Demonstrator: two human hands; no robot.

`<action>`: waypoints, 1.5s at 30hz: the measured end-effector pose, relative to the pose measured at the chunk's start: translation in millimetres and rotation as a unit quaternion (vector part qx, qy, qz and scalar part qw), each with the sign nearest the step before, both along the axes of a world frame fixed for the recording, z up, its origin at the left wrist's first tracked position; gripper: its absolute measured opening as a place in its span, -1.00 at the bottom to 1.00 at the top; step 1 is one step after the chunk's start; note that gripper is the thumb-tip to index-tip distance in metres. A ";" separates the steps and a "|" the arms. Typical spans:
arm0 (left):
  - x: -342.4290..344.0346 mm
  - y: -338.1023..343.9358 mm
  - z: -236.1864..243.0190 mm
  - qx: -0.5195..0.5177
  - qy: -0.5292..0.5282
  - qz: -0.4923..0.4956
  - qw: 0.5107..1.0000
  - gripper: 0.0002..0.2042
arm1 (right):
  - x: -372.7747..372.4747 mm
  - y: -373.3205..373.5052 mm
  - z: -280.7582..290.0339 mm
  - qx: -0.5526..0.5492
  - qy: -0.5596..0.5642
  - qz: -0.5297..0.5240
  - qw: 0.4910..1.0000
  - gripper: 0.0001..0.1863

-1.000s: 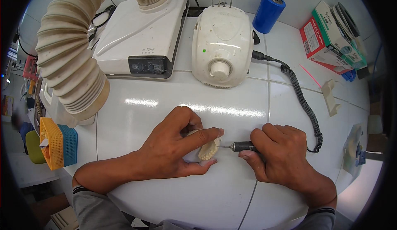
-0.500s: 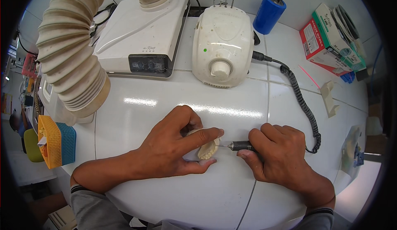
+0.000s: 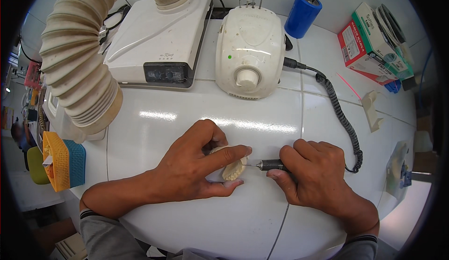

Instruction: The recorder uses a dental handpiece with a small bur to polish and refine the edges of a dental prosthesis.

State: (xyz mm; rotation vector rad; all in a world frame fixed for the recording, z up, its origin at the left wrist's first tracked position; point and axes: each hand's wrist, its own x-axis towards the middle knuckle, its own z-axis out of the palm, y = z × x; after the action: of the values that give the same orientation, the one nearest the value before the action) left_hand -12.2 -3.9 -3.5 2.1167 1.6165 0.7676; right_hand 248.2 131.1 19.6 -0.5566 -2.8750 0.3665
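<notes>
A cream dental cast with a row of moulded teeth is gripped in my left hand, thumb below and fingers over its top. The fingers hide part of it. My right hand is wrapped round a black rotary handpiece, which lies level and points left. Its thin metal bur reaches the inner side of the cast; whether the tip touches cannot be made out. A coiled black cord runs from behind my right hand up to the white control unit with a round knob.
A white dust extractor with a thick ribbed hose stands at the back left. Blue cylinder and a box are at the back right. Yellow and blue baskets sit left; a small cream piece lies right.
Both hands, the cast and the handpiece keep almost the same pose. The whole view has shifted very slightly.
</notes>
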 end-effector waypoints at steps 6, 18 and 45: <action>0.1 -0.1 -0.7 -0.001 -0.003 0.000 1.000 -0.37 | 0.1 -0.2 0.6 -0.001 -0.004 0.000 1.000 -0.58; -0.1 -0.7 -0.4 -0.006 -0.002 0.001 1.000 -0.36 | 0.5 1.1 0.1 0.000 -0.001 0.005 1.000 -0.58; -1.8 -2.5 -2.7 0.026 -0.050 -0.002 0.998 -0.41 | 4.6 6.2 1.3 -0.041 0.018 0.005 0.999 -0.60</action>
State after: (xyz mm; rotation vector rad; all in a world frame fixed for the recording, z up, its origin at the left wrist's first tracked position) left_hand -14.0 -6.4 -6.2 2.0821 1.5553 0.9068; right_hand 252.8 137.4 20.9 -0.5438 -2.8394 0.4940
